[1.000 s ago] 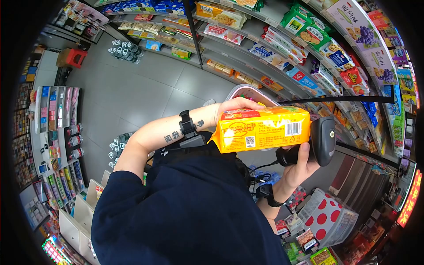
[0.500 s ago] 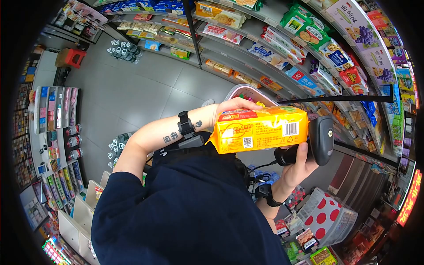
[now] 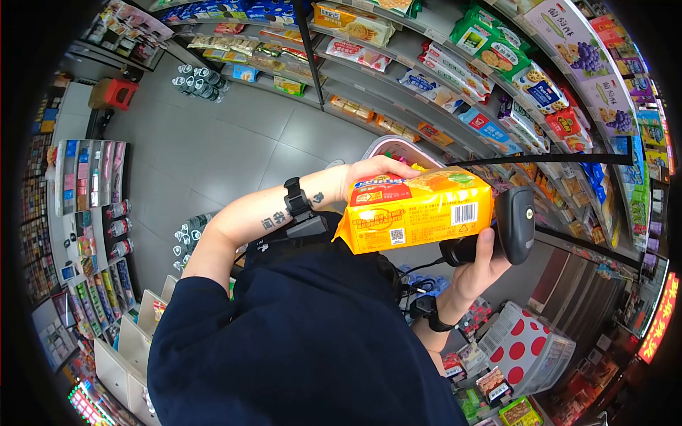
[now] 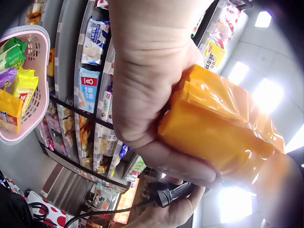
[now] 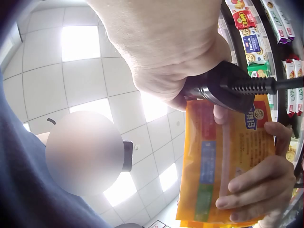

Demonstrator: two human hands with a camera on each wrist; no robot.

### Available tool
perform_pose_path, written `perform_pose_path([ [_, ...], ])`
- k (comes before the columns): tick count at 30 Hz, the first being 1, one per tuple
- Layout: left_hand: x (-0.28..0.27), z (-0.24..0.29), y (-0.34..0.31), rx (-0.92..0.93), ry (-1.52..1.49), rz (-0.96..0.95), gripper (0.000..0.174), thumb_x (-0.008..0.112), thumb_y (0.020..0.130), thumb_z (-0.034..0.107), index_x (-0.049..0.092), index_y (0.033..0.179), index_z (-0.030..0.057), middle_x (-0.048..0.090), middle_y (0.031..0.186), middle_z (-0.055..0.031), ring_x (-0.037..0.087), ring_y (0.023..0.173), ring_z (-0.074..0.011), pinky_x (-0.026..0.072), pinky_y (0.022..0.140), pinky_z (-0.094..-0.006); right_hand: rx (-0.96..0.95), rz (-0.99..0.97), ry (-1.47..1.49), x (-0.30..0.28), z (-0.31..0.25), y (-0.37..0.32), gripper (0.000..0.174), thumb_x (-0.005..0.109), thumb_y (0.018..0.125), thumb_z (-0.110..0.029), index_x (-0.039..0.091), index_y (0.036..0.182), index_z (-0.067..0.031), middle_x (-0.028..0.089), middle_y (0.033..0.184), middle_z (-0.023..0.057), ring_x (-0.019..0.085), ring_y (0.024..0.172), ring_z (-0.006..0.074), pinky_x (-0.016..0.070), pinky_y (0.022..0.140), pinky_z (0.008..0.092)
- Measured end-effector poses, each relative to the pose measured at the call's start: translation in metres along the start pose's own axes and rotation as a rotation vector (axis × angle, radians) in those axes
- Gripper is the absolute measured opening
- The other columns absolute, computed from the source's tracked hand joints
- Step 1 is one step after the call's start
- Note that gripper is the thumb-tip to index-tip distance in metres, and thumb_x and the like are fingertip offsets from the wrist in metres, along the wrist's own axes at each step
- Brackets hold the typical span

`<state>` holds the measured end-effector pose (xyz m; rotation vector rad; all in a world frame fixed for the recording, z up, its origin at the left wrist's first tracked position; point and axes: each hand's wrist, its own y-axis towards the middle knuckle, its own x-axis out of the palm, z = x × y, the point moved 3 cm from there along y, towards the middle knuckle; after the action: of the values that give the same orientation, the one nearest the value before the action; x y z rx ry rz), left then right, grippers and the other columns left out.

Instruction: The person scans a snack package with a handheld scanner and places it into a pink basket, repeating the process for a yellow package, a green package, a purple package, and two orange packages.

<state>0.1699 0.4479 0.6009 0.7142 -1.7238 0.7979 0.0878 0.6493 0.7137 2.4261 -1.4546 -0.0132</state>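
A yellow-orange snack package [image 3: 415,216] is held up in front of the chest by my left hand [image 3: 380,169]. In the left wrist view its thumb and fingers wrap the glossy wrapper [image 4: 213,123]. The package's printed side, with a barcode [image 3: 464,213] near the right end, faces the head camera. My right hand [image 3: 480,270] grips a black corded barcode scanner [image 3: 517,226] by its handle. The scanner head stands right at the barcode end of the package. In the right wrist view, left-hand fingers [image 5: 259,187] spread over the package's far side.
Behind the package stands a pink-rimmed basket [image 4: 43,80] with several bagged snacks inside. Shelves of packaged biscuits [image 3: 497,53] curve along the far and right sides. A white box with red dots [image 3: 529,348] sits lower right. Bottled water packs [image 3: 202,83] stand on the grey floor.
The package has tipped so more of its top face shows, its left end dropping slightly. The scanner and right hand have shifted slightly left and stay beside the barcode end.
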Motion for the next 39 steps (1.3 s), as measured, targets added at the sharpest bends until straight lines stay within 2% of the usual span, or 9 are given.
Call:
perform_pose_path([
  [4,0.007,0.007,-0.012,-0.025,0.107,0.033,0.042,0.068,0.099,0.024,0.061,0.131,-0.0029,0.072,0.124,-0.0173,0.075,0.102,-0.0208,0.062,0.088,-0.0361,0.019,0.024,0.0,-0.008,0.007,-0.002,0.048,0.064,0.1,-0.008,0.049,0.145,-0.0016,0.058,0.138,0.0153,0.056,0.126,0.0224,0.042,0.111,0.0384],
  [13,0.027,0.015,-0.035,0.033,0.414,0.194,0.048,0.074,0.095,0.031,0.061,0.13,0.0017,0.074,0.118,-0.0125,0.075,0.097,-0.0171,0.0628,0.085,-0.0322,0.169,0.046,0.116,-0.018,0.028,-0.004,0.052,0.064,0.097,-0.007,0.046,0.145,0.0007,0.059,0.135,0.0152,0.059,0.121,0.0241,0.0442,0.109,0.0397],
  [16,0.024,0.02,-0.042,0.057,0.586,0.255,0.052,0.069,0.098,0.033,0.056,0.135,-0.0007,0.072,0.123,-0.0161,0.074,0.103,-0.0194,0.0599,0.092,-0.0347,0.182,-0.006,0.161,-0.022,0.032,-0.002,0.054,0.064,0.095,-0.007,0.047,0.145,0.0008,0.06,0.133,0.0154,0.06,0.121,0.0249,0.0443,0.109,0.0396],
  [20,0.035,0.021,-0.054,0.126,0.839,0.163,0.081,0.086,0.082,0.02,0.043,0.149,0.0028,0.068,0.131,-0.0118,0.07,0.111,-0.0177,0.0579,0.097,-0.0341,0.2,-0.035,0.235,-0.025,0.035,0.0,0.055,0.065,0.094,-0.008,0.046,0.146,0.001,0.06,0.133,0.0151,0.06,0.122,0.0251,0.0444,0.11,0.0397],
  [24,0.048,0.024,-0.057,0.166,1.14,0.179,0.109,0.091,0.072,0.015,0.026,0.158,0.0038,0.06,0.14,-0.0126,0.063,0.122,-0.0184,0.0538,0.101,-0.0353,0.195,-0.1,0.275,-0.023,0.036,0.007,0.053,0.067,0.093,-0.012,0.05,0.141,0.0047,0.061,0.134,0.0252,0.06,0.124,0.0332,0.0447,0.109,0.0431],
  [28,0.071,0.023,-0.056,0.407,1.499,0.116,0.108,0.094,0.072,0.021,0.029,0.157,0.0041,0.054,0.143,-0.0118,0.054,0.129,-0.0157,0.0458,0.109,-0.035,0.18,-0.143,0.34,-0.017,0.039,0.015,0.053,0.067,0.096,-0.019,0.048,0.141,0.0023,0.056,0.139,0.0323,0.057,0.13,0.0361,0.0438,0.112,0.0451],
  [31,0.079,0.021,-0.062,0.551,1.591,0.232,0.097,0.091,0.074,0.017,0.034,0.152,0.0054,0.058,0.137,-0.0115,0.057,0.126,-0.0165,0.05,0.106,-0.0348,0.207,-0.068,0.374,-0.018,0.042,0.016,0.048,0.068,0.097,-0.03,0.049,0.13,0.0007,0.053,0.139,0.0351,0.055,0.132,0.0382,0.0414,0.114,0.0477],
  [34,0.094,0.013,-0.066,0.6,1.696,0.389,0.091,0.091,0.072,0.015,0.039,0.147,0.0035,0.065,0.129,-0.0145,0.062,0.121,-0.0209,0.0494,0.105,-0.0368,0.232,-0.188,0.306,-0.02,0.05,0.02,0.075,0.088,0.08,-0.018,0.049,0.141,0.0013,0.057,0.14,0.027,0.053,0.135,0.0351,0.0419,0.114,0.0444],
  [39,0.114,0.0,-0.069,0.743,2.024,0.533,0.089,0.09,0.071,0.016,0.042,0.144,0.0017,0.067,0.124,-0.0214,0.066,0.12,-0.0335,0.0505,0.103,-0.0402,0.215,-0.15,0.253,-0.019,0.057,0.021,0.077,0.093,0.071,-0.006,0.053,0.137,0.0021,0.059,0.139,0.0239,0.054,0.136,0.033,0.0421,0.115,0.0441],
])
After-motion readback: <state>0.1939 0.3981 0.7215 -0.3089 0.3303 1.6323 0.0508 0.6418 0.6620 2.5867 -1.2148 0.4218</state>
